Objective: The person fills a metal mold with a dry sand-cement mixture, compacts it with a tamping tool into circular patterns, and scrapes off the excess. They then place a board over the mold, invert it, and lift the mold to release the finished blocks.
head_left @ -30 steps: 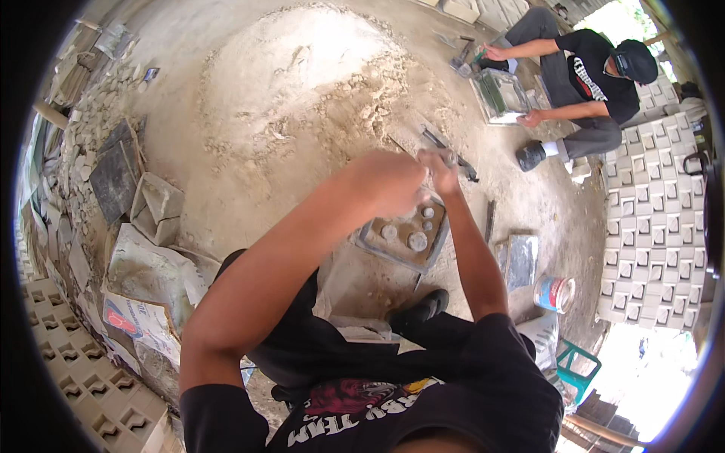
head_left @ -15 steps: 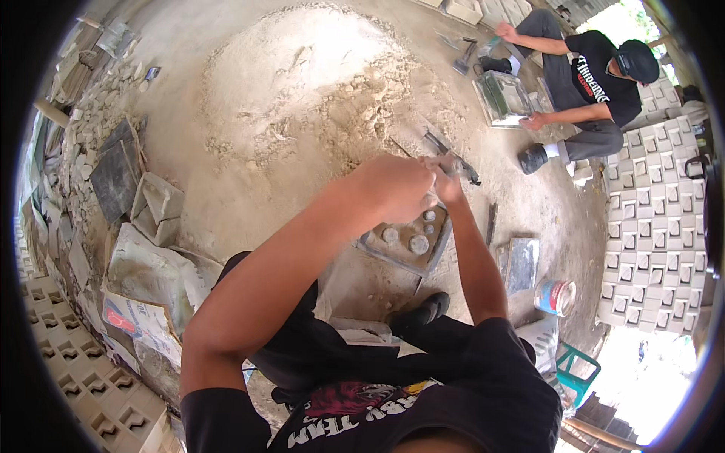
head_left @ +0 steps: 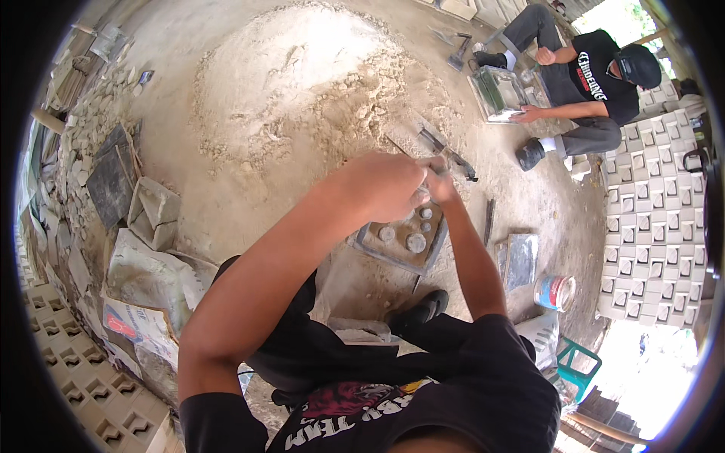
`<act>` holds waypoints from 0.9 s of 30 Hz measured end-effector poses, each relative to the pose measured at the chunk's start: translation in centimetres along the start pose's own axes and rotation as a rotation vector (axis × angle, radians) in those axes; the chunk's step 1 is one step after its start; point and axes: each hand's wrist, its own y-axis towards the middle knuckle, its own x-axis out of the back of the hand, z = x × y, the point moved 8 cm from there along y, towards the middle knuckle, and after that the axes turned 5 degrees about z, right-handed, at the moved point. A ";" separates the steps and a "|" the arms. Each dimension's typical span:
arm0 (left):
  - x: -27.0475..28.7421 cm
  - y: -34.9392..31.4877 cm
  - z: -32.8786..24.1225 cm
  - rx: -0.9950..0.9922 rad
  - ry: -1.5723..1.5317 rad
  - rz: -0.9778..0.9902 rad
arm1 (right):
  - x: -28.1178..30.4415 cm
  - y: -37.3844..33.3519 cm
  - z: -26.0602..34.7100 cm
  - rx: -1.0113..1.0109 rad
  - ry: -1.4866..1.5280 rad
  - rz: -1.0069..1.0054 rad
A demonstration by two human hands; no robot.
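Meeting over the far side of a shallow square mould (head_left: 391, 261), the left hand (head_left: 396, 185) and right hand (head_left: 438, 181) almost touch, both with curled fingers. I cannot tell whether either set is clamped on anything, since the hands overlap and blur. The mould lies on the floor (head_left: 242, 192) below them, with round grey discs (head_left: 415, 242) showing inside; the hands and left forearm hide its far part.

Just beyond the right hand lies a dark metal bar (head_left: 458, 161), and a thinner dark strip (head_left: 489, 219) is to the right. A shoe (head_left: 421, 311) sits close to the mould's near edge. Ahead spreads a wide heap of pale powder (head_left: 294, 68), crumbly along its near side. To the right are a grey slab (head_left: 521, 260), a bucket (head_left: 555, 293) and a green stool (head_left: 580, 370). At upper right, well apart, a seated co-worker (head_left: 593, 79) rests one hand on a metal box (head_left: 489, 94), near a wall of stacked blocks (head_left: 646, 226). On the left, rubble (head_left: 79, 132), a dark board (head_left: 110, 181) and a hollow pale block (head_left: 154, 215) crowd the floor.
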 end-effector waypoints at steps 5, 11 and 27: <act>-0.1 0.5 -0.2 -0.007 -0.001 0.026 | 1.8 1.1 -1.1 0.062 -0.015 0.143; 0.4 0.2 -0.6 -0.006 -0.022 0.033 | 1.6 1.2 -1.4 -0.057 -0.052 0.165; -0.2 0.6 -0.5 -0.015 -0.043 0.005 | 1.4 1.4 -1.7 0.005 -0.098 0.223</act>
